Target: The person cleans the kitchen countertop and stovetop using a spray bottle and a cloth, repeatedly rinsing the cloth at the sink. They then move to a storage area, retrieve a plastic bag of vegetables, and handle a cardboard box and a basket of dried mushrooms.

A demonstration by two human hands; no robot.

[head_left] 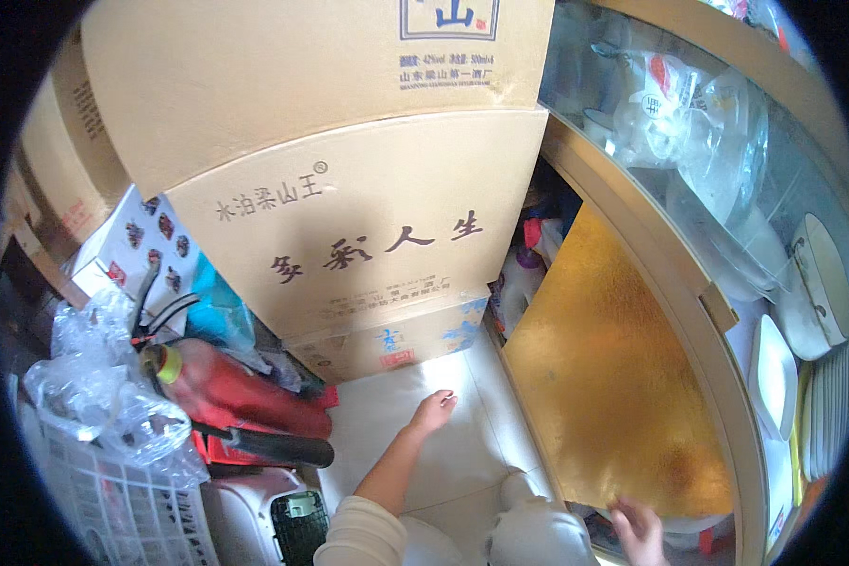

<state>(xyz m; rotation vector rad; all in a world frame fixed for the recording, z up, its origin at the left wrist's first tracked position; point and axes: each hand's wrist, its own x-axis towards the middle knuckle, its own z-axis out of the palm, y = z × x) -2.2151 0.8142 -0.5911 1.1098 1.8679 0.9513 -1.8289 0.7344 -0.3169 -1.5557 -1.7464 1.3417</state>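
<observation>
My left hand (435, 412) is over the white tiled floor (378, 417), its fingers curled in and nothing visible in them. At the lower right, my right hand (638, 529) is beside the near edge of a gold panel (608, 368) on the front of a low cabinet. Its thumb and fingers are apart, and the fingertips overlap that edge; I cannot tell whether they touch it. Behind the panel's far edge, a dark gap shows bagged items (520, 276). Below the near edge lies a pale rounded item (693, 525), mostly hidden.
Stacked cardboard cartons (368, 191) bearing writing rise ahead. On the left are a red fire extinguisher (240, 389), a white plastic basket (113, 495) with clear plastic bags (106, 382), and a pet carrier (247, 506). Bowls (813, 283) and stacked plates (831, 417) stand behind the cabinet's wooden edge.
</observation>
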